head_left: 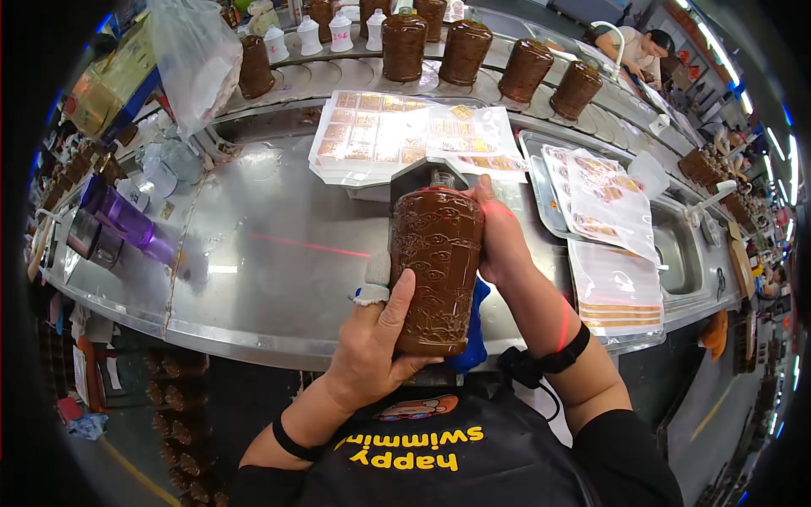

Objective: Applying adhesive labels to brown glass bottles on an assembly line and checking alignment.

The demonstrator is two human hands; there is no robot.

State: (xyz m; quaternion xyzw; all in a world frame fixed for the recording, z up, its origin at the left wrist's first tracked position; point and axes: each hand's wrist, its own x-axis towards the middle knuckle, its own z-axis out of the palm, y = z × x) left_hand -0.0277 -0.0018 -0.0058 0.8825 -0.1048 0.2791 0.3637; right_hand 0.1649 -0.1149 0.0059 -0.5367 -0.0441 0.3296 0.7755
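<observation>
A brown embossed bottle [438,262] with a clear glass neck is held up in front of me, over the near edge of the steel workbench [279,262]. My left hand [372,342] grips its lower left side, thumb across the front; one finger wears a whitish wrap. My right hand [500,232] holds the bottle's upper right shoulder, near the neck. Behind the neck stands a dark angular block [414,176], partly hidden by the bottle. Something blue [475,325] shows beside the bottle's lower right. A red laser line crosses the bench and my right forearm.
Sheets of gold decals [372,135] lie behind the bottle, with more decal sheets [596,198] on a tray at right, near a sink [676,245]. Brown bottles [465,52] and white cups [341,34] line a curved conveyor. A purple bottle [127,224] lies left. Another person [635,55] sits far right.
</observation>
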